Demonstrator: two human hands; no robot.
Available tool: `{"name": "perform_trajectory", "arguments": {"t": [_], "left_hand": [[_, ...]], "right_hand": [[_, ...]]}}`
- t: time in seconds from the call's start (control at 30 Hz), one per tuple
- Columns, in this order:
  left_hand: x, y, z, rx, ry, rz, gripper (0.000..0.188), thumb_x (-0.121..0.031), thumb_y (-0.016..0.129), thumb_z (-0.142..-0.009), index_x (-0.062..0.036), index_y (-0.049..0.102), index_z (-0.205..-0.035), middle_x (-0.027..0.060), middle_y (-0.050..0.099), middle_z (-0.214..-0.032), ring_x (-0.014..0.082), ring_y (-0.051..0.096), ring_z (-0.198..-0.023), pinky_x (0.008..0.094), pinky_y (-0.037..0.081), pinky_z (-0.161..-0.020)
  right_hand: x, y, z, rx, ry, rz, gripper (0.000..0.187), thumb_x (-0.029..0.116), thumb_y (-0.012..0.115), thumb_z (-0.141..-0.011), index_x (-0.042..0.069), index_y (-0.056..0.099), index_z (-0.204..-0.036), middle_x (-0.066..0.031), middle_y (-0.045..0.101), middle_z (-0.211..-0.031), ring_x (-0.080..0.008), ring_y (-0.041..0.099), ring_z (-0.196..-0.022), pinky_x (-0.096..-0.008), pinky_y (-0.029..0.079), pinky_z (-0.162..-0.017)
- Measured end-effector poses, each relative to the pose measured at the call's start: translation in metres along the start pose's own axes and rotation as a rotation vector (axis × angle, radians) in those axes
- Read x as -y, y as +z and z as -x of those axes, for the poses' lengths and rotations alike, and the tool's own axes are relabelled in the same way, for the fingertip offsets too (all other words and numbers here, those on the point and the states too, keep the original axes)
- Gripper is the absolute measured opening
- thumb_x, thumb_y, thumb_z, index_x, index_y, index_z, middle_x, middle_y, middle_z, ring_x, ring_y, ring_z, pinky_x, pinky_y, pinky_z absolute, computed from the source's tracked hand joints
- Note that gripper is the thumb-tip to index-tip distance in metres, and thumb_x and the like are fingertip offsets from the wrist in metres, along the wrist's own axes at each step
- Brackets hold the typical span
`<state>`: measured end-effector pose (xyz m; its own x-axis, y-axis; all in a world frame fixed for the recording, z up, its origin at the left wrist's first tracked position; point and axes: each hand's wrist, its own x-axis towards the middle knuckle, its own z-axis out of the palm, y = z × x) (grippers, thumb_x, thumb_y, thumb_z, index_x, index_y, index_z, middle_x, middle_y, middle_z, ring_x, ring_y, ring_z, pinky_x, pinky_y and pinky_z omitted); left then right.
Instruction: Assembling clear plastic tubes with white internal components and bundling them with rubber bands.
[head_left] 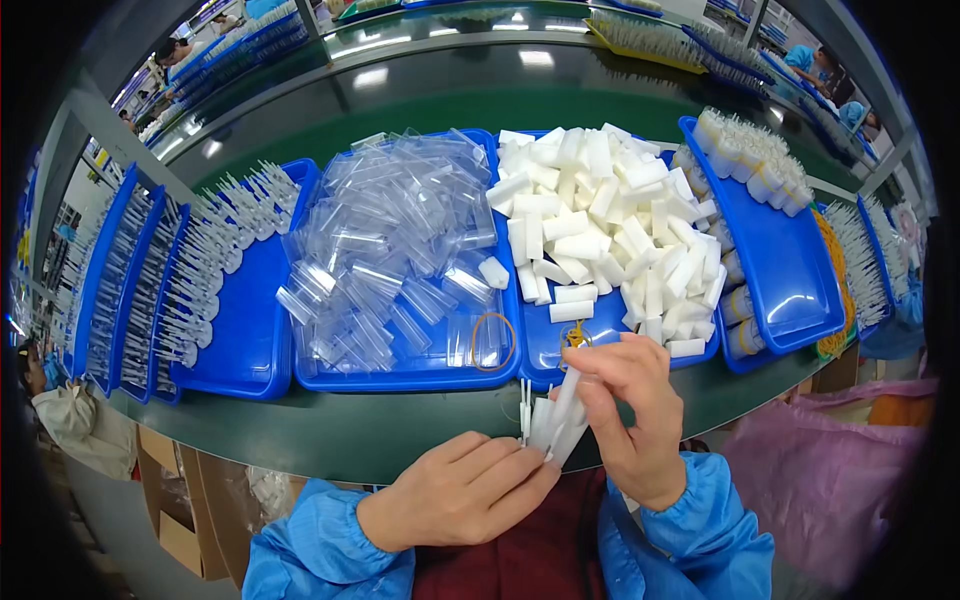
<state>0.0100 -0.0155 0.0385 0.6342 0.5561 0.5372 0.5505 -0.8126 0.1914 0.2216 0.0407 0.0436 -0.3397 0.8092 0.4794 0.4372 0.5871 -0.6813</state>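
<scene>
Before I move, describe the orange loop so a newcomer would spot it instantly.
Find the blue tray heaped with clear plastic pieces, left of the white blocks. At its near right corner lies the orange loop: a thin ring, set apart by colour from the transparent pieces.

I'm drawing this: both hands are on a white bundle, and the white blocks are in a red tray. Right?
Almost: the head view shows the white blocks in a blue tray, not red. The left hand and right hand are on the white bundle.
</scene>
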Motion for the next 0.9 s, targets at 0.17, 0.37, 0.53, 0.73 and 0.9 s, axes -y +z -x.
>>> {"name": "perform_trajectory", "arguments": {"t": [0.17, 0.37, 0.53, 0.73, 0.9], "left_hand": [[0.0, 0.004, -0.002, 0.021, -0.005, 0.025, 0.031, -0.009, 0.068, -0.077, -0.0045, 0.074, -0.107, 0.0061, 0.067, -0.101, 0.0184, 0.065, -0.085, 0.0295, 0.052, -0.068], [0.001, 0.001, -0.002, 0.034, -0.011, 0.025, 0.033, -0.009, 0.067, -0.079, -0.0039, 0.072, -0.111, 0.0069, 0.066, -0.105, 0.0189, 0.066, -0.087, 0.0305, 0.052, -0.071], [0.004, 0.003, -0.003, 0.047, 0.001, 0.018, 0.03, -0.012, 0.063, -0.085, -0.0032, 0.068, -0.112, 0.006, 0.063, -0.107, 0.0171, 0.062, -0.092, 0.0283, 0.048, -0.075], [0.001, 0.005, 0.001, 0.052, -0.015, 0.014, 0.03, -0.012, 0.063, -0.085, -0.0031, 0.068, -0.113, 0.0062, 0.063, -0.109, 0.0174, 0.062, -0.093, 0.0287, 0.047, -0.076], [-0.002, 0.007, -0.003, -0.003, -0.038, 0.045, 0.035, -0.008, 0.066, -0.079, -0.0023, 0.071, -0.114, 0.0074, 0.065, -0.105, 0.0191, 0.065, -0.087, 0.0302, 0.049, -0.069]], "right_hand": [[-0.002, 0.004, 0.0, -0.041, -0.001, 0.051, 0.025, 0.005, 0.071, -0.089, 0.008, 0.071, -0.114, -0.0046, 0.073, -0.103, -0.0208, 0.066, -0.097, -0.0463, 0.038, -0.101], [0.002, 0.002, -0.004, -0.058, -0.035, 0.129, 0.025, 0.005, 0.073, -0.087, 0.007, 0.072, -0.111, -0.0047, 0.073, -0.103, -0.02, 0.066, -0.097, -0.0475, 0.038, -0.103], [-0.003, -0.006, -0.009, -0.01, 0.009, 0.133, 0.021, 0.006, 0.073, -0.088, 0.006, 0.073, -0.11, -0.0056, 0.073, -0.101, -0.0207, 0.067, -0.097, -0.0483, 0.038, -0.105], [-0.007, -0.006, -0.005, -0.008, 0.045, 0.08, 0.021, 0.006, 0.073, -0.088, 0.006, 0.074, -0.109, -0.0057, 0.074, -0.1, -0.0211, 0.067, -0.095, -0.0482, 0.038, -0.105], [-0.002, -0.001, -0.006, -0.078, -0.055, 0.215, 0.023, 0.005, 0.074, -0.086, 0.005, 0.074, -0.109, -0.0051, 0.074, -0.097, -0.0201, 0.068, -0.094, -0.0477, 0.039, -0.105]]}}
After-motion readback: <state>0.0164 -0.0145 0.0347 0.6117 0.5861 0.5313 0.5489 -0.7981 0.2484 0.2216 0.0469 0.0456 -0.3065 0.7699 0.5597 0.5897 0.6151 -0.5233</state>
